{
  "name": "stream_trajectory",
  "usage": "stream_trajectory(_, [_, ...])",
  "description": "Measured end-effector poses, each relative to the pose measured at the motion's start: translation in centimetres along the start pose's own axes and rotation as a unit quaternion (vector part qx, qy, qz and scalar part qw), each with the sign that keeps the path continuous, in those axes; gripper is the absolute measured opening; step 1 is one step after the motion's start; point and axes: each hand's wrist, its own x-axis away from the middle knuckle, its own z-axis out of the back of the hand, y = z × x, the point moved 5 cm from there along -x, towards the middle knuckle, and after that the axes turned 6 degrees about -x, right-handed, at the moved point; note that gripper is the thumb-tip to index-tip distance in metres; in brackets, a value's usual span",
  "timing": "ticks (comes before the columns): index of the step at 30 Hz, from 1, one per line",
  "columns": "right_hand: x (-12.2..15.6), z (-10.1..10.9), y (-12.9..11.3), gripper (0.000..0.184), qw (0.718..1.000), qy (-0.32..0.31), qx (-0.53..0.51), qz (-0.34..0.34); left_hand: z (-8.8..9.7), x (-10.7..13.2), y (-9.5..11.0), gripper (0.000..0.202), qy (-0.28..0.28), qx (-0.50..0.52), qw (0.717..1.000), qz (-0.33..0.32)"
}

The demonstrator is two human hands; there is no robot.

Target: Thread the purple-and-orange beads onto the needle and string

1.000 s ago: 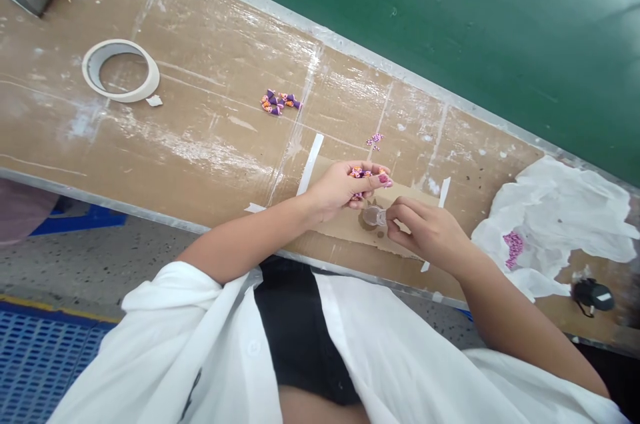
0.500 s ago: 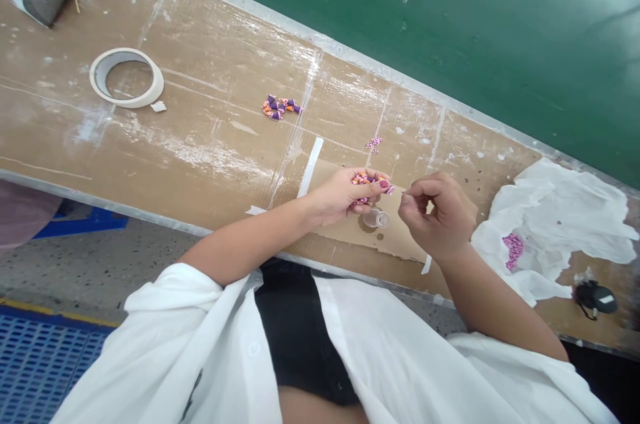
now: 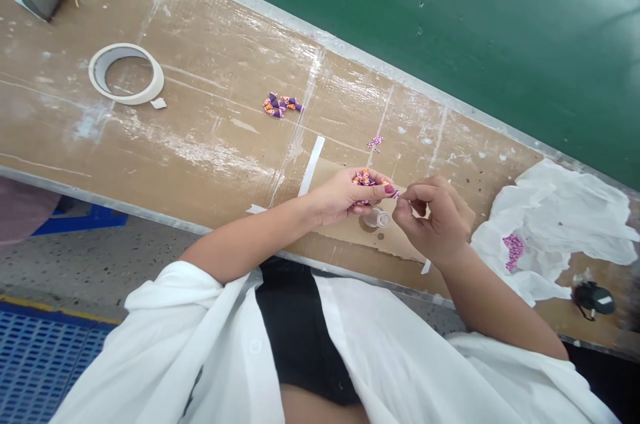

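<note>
My left hand [image 3: 337,199] is closed around several small orange, pink and purple figures [image 3: 364,179], one of them pinched so that its striped tip [image 3: 397,195] sticks out past the thumb. Close against that tip, my right hand [image 3: 436,217] has thumb and forefinger pressed together; whatever is between them is too small to make out. Below my left fingers a small clear bottle [image 3: 379,218] lies tilted on a brown sheet of cardboard [image 3: 345,237] taped to the table.
More small purple and orange figures [image 3: 283,105] and tiny pink pieces [image 3: 375,143] lie beyond my hands. A tape roll [image 3: 157,81] is on the left. To the right, crumpled white wrapping [image 3: 575,211] holds a pink heap [image 3: 513,251], with a black object [image 3: 594,297] beside it.
My right hand has moved slightly left, its fingertips now at the tip of the pinched figure. My left hand stays in place with the figures.
</note>
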Motion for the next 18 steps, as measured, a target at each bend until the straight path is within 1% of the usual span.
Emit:
stream_trajectory(3, [0.0,0.1,-0.2,0.026,1.0,-0.009,0.011,0.002,-0.1,0.1,0.0,0.045,-0.009,-0.005,1.0,0.005])
stream_trajectory(8, [0.1,0.2,-0.4,0.025,1.0,0.0,0.017,0.014,-0.4,0.2,-0.1,0.044,-0.027,0.01,0.999,0.028])
stream_trajectory(10, [0.0,0.1,-0.5,0.026,1.0,0.002,0.011,0.017,-0.5,0.2,-0.1,0.044,-0.035,0.019,0.999,0.027])
stream_trajectory(13, [0.1,-0.1,-0.6,0.028,1.0,0.012,-0.012,0.009,-0.3,0.1,-0.1,0.045,-0.03,0.029,0.999,0.015])
stream_trajectory(15, [0.5,-0.1,-0.3,0.026,0.999,0.021,-0.036,-0.013,-0.2,0.1,-0.1,0.042,-0.033,0.028,0.999,0.011])
stream_trajectory(18, [1.9,0.3,1.2,0.018,0.99,0.045,-0.091,-0.092,-0.3,0.2,-0.1,0.026,-0.039,0.048,0.998,0.014])
